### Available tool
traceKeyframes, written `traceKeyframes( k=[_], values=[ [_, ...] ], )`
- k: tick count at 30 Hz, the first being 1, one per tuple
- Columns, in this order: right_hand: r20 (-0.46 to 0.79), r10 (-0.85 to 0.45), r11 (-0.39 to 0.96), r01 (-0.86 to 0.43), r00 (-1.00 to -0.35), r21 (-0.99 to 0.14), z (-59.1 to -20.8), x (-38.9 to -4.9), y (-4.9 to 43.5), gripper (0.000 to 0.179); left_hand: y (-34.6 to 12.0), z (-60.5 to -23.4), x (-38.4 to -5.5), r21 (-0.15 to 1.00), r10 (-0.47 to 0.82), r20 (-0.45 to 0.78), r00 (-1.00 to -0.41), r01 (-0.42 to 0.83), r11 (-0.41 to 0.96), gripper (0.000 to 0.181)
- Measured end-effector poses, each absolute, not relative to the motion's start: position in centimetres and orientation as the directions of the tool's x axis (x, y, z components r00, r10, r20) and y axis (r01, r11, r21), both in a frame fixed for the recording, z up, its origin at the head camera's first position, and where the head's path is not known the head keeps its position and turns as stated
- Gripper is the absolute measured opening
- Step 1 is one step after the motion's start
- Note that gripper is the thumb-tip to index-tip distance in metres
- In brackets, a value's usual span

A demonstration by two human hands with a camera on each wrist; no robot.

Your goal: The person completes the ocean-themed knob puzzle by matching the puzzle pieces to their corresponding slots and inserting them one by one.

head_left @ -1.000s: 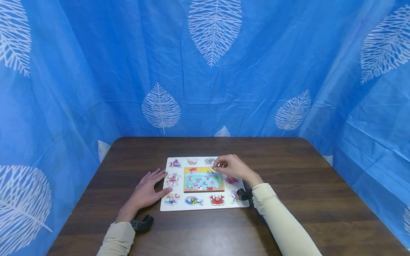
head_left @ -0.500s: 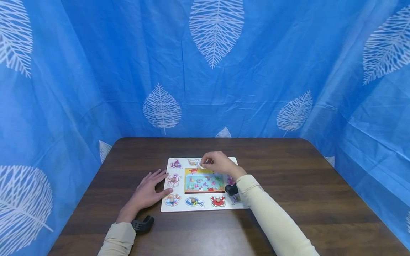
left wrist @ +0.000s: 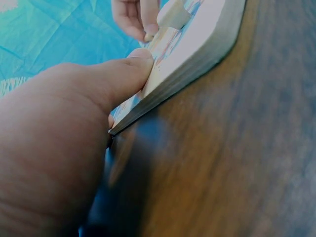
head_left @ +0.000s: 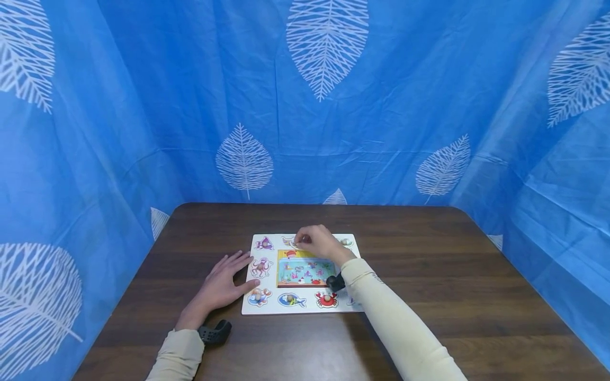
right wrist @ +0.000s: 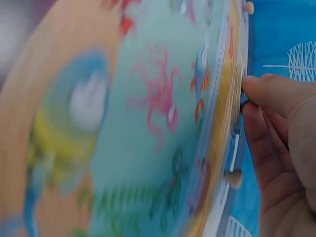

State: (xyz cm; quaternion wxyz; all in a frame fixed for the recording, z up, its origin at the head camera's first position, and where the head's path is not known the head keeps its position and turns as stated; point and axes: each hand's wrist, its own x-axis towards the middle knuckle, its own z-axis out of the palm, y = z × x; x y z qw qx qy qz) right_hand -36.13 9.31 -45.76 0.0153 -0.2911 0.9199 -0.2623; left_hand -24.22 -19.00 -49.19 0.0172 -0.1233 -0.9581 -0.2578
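Note:
A white wooden peg puzzle [head_left: 305, 308] with sea-animal pieces lies on the table. My left hand [head_left: 219, 286] rests at its left edge, fingers spread. In the left wrist view the thumb [left wrist: 123, 74] presses on top of the board near a knob [left wrist: 173, 14]. My right hand [head_left: 319, 242] reaches across to the board's top edge. Its thumb and finger pinch a knobbed puzzle piece [head_left: 288, 242] at the second slot from the left, and the fingertips mostly cover it. In the right wrist view, another knob [right wrist: 234, 178] stands beside the pinching fingers.
Several pieces with knobs sit around the board's aquarium picture [head_left: 305, 271], among them an octopus [head_left: 261, 267], a blue fish [head_left: 292, 300] and a red crab [head_left: 326, 300]. The dark wooden table [head_left: 452, 264] ends at a blue leaf-patterned cloth [head_left: 305, 159].
My right hand has moved left along the top of the board with the puzzle piece and lowered it toward the second slot. My left hand stays at the board's left edge.

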Motion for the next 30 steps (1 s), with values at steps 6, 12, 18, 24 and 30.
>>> traceKeyframes(
  k=[6, 12, 18, 24, 30],
  values=[
    [0.142, -0.481, 0.679, -0.469, -0.865, -0.565, -46.2, -36.3, 8.5, 0.004, -18.9, -49.3, -24.2, 0.490, 0.224, 0.094, -0.970, 0.241, 0.838, 0.077],
    [0.156, -0.448, 0.659, -0.443, -0.880, -0.608, -46.5, -36.1, 7.8, 0.004, -19.0, -49.3, -24.1, 0.486, 0.237, 0.108, -0.965, 0.259, 0.835, 0.077],
    [0.155, -0.421, 0.666, -0.421, -0.894, -0.616, -46.6, -36.1, 7.3, 0.005, -18.9, -49.2, -24.2, 0.493, 0.239, 0.096, -0.966, 0.255, 0.832, 0.076],
    [0.115, -0.395, 0.692, -0.378, -0.911, -0.615, -46.5, -35.9, 6.8, 0.006, -18.6, -49.1, -24.3, 0.491, 0.238, 0.082, -0.968, 0.247, 0.836, 0.078],
    [0.119, -0.416, 0.697, -0.400, -0.901, -0.596, -46.5, -35.7, 6.6, 0.006, -18.8, -49.2, -24.3, 0.490, 0.234, 0.080, -0.969, 0.243, 0.837, 0.077]
  ],
)
